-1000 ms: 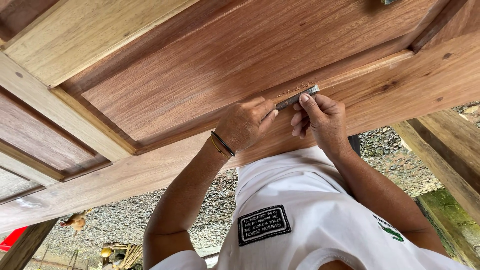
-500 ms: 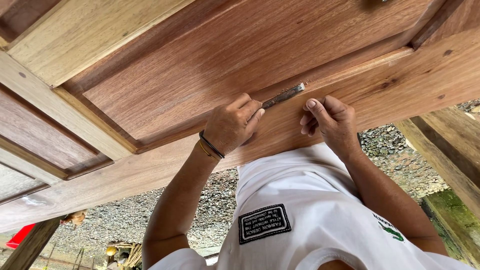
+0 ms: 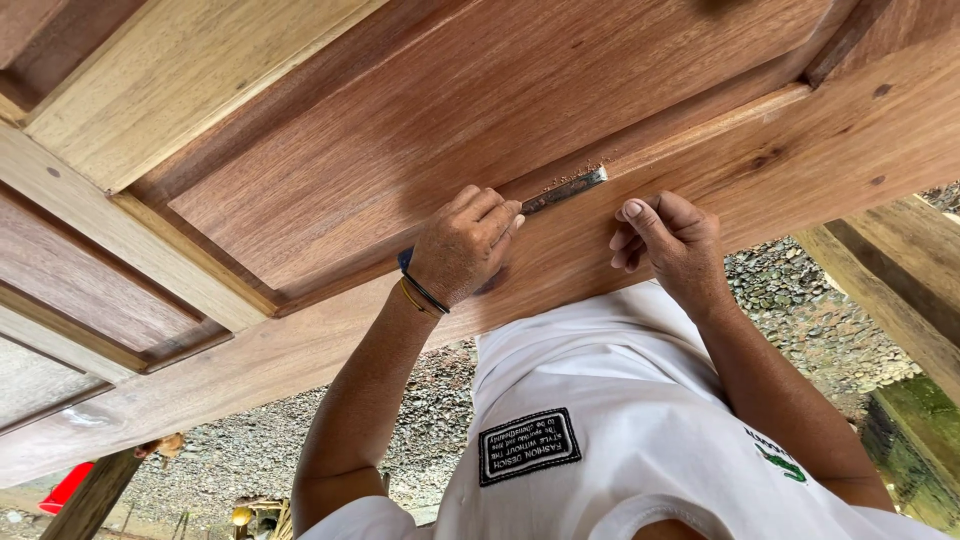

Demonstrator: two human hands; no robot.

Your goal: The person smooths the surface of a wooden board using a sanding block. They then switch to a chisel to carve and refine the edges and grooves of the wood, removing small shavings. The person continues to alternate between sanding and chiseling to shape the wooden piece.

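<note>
Two hands work at the frame's centre: the left hand (image 3: 462,248) has its fingers clamped on a chisel (image 3: 563,190) laid flat in the groove of the wooden door panel (image 3: 330,150) to scrape it, while the right hand (image 3: 672,238), fingers loosely curled, presses the rail (image 3: 800,150) to steady it.

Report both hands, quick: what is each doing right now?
Left hand: closed around the blue-handled, flat steel chisel, blade lying in the groove of the brown wooden door panel.
Right hand: holding nothing, fingers curled, resting on the door's wooden rail.

Left hand (image 3: 462,243): fist closed round a chisel (image 3: 563,190), blade tip set in the groove between raised panel (image 3: 400,130) and rail of a wooden door (image 3: 780,150). Right hand (image 3: 672,240): fingertips resting on the rail, just beside the blade, holding nothing.
</note>
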